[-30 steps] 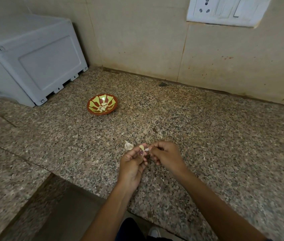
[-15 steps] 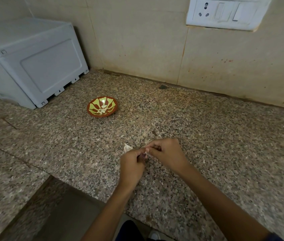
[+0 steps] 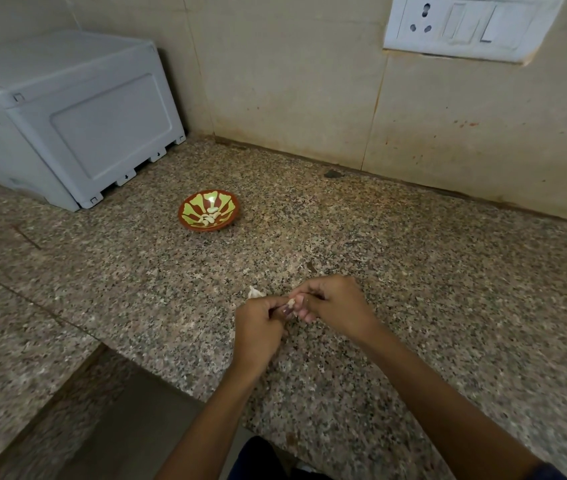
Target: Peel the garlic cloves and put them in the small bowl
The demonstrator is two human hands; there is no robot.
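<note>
- Since half a second ago both hands hold almost the same spot above the desk (image 3: 413,271), and the clove shows a little more between the fingertips.
- Left hand (image 3: 258,327) has its grip closed around the garlic clove (image 3: 290,302), thumb and fingers pinched tight on it.
- Right hand (image 3: 330,303) meets it from the other side, its grip curled shut with fingertips touching the same clove.
- Just beyond the left hand, a pale scrap of garlic skin (image 3: 255,292) lies on the speckled stone.
- Farther back and to the left stands the small bowl (image 3: 188,211), red-brown with yellow-green petals, holding several peeled cloves (image 3: 210,216).
- Behind it sits a grey plastic box (image 3: 67,116); a white switch plate (image 3: 465,26) hangs on the wall.
- No writing can be read anywhere.
</note>
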